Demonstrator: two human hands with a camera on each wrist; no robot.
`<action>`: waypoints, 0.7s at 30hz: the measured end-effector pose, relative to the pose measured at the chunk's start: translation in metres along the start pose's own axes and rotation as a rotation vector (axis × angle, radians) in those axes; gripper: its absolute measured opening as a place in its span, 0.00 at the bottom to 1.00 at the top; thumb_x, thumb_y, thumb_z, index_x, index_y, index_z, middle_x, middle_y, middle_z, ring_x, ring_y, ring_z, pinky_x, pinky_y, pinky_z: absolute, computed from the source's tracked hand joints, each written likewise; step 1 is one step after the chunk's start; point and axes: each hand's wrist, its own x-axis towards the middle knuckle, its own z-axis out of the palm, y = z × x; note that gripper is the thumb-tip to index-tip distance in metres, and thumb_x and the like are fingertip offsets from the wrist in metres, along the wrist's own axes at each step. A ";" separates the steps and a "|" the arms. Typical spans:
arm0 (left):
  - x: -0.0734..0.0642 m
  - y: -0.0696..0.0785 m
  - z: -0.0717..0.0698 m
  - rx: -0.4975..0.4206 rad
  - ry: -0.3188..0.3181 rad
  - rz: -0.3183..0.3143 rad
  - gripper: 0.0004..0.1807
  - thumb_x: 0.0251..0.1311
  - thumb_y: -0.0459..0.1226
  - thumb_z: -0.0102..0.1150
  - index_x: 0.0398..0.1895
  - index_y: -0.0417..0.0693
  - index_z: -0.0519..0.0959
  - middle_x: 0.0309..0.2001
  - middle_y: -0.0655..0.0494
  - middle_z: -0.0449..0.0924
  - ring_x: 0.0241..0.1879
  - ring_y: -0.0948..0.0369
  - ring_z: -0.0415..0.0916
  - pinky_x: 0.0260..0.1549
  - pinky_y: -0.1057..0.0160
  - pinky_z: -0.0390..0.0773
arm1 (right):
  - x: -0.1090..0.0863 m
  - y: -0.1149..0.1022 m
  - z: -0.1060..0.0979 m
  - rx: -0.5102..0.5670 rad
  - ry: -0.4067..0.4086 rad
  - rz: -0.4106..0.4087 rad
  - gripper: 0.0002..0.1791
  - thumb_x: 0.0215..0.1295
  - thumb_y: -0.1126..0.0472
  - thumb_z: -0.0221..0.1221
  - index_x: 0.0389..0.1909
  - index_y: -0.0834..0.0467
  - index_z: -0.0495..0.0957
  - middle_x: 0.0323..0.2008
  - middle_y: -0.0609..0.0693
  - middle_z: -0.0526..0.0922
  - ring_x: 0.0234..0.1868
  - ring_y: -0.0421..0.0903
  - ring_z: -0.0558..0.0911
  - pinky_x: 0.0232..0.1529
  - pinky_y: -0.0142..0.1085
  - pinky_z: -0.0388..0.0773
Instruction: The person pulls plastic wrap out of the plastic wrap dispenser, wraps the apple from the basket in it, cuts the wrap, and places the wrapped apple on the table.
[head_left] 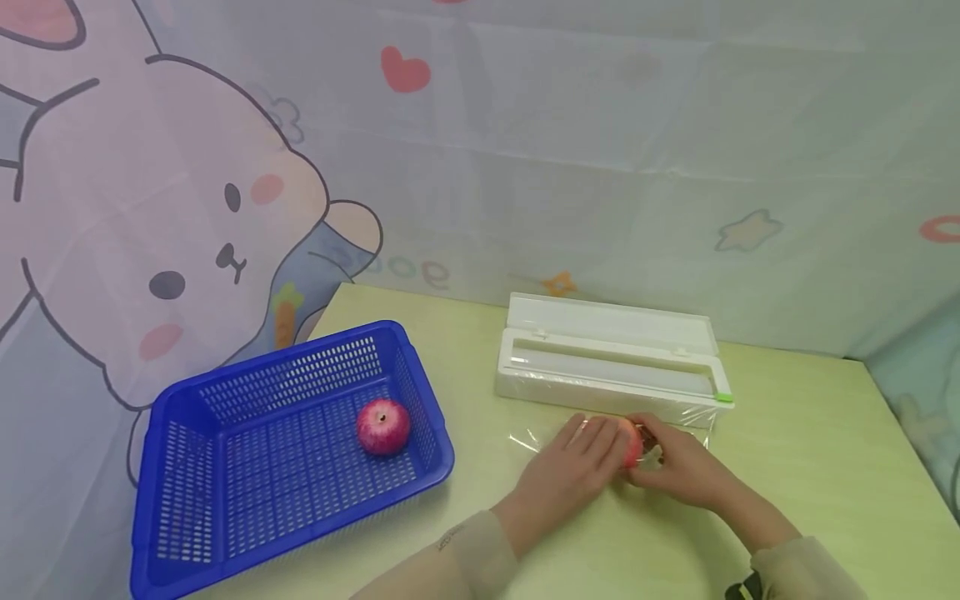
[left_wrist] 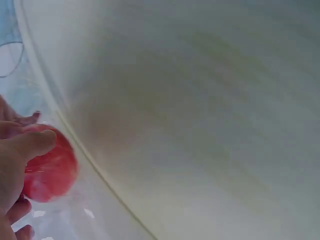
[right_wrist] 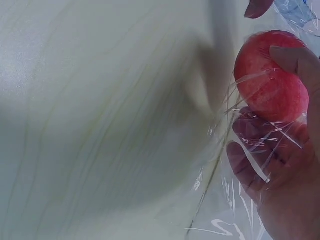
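Near the front of the white dispenser box, a red apple (head_left: 632, 443) is between the two hands, with clear plastic wrap (right_wrist: 235, 192) around it. My left hand (head_left: 572, 468) lies over its left side, fingers across the top; the left wrist view has the thumb pressed on the apple (left_wrist: 52, 167) and fingers curled under it. From the right, my right hand (head_left: 686, 468) grips the apple too. In the right wrist view its thumb is on the apple (right_wrist: 270, 80), and its fingers show through the wrap below.
The white wrap box (head_left: 600, 392) stands lid up behind the hands, with a roll inside and a green slider (head_left: 723, 397) at its right end. To the left is a blue plastic basket (head_left: 300, 540) holding another apple (head_left: 383, 427). A printed cloth (head_left: 600, 125) hangs behind the table (head_left: 810, 433).
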 end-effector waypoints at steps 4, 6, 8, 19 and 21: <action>0.001 -0.002 0.006 0.006 -0.045 0.005 0.25 0.83 0.42 0.50 0.79 0.50 0.69 0.73 0.55 0.74 0.74 0.59 0.71 0.74 0.55 0.69 | 0.000 -0.002 -0.002 -0.002 -0.012 0.011 0.32 0.55 0.58 0.78 0.60 0.57 0.77 0.41 0.41 0.84 0.41 0.40 0.82 0.34 0.35 0.78; 0.001 -0.004 0.010 0.000 -0.037 0.008 0.26 0.82 0.43 0.50 0.79 0.49 0.69 0.74 0.54 0.74 0.74 0.59 0.71 0.74 0.55 0.69 | 0.000 -0.002 -0.002 -0.017 -0.003 0.010 0.32 0.55 0.58 0.78 0.60 0.58 0.77 0.41 0.41 0.84 0.41 0.39 0.82 0.34 0.35 0.78; 0.002 -0.005 0.015 -0.012 -0.020 0.005 0.27 0.82 0.44 0.51 0.79 0.49 0.69 0.74 0.54 0.74 0.74 0.58 0.71 0.74 0.55 0.69 | 0.000 -0.002 -0.003 -0.028 0.005 0.009 0.33 0.54 0.59 0.78 0.60 0.58 0.77 0.40 0.42 0.84 0.41 0.37 0.81 0.33 0.34 0.77; 0.009 -0.012 0.021 -0.044 0.055 0.003 0.23 0.81 0.43 0.53 0.74 0.49 0.73 0.69 0.55 0.78 0.69 0.60 0.76 0.71 0.56 0.73 | -0.002 -0.002 -0.006 -0.013 -0.005 0.022 0.33 0.56 0.58 0.77 0.63 0.62 0.78 0.40 0.42 0.84 0.41 0.39 0.80 0.33 0.33 0.77; 0.010 -0.013 0.020 -0.057 0.059 0.004 0.23 0.81 0.44 0.53 0.73 0.48 0.74 0.68 0.55 0.79 0.68 0.60 0.77 0.71 0.57 0.73 | -0.002 -0.003 -0.006 -0.015 -0.004 0.023 0.33 0.56 0.58 0.77 0.63 0.61 0.78 0.40 0.42 0.84 0.41 0.37 0.80 0.33 0.34 0.78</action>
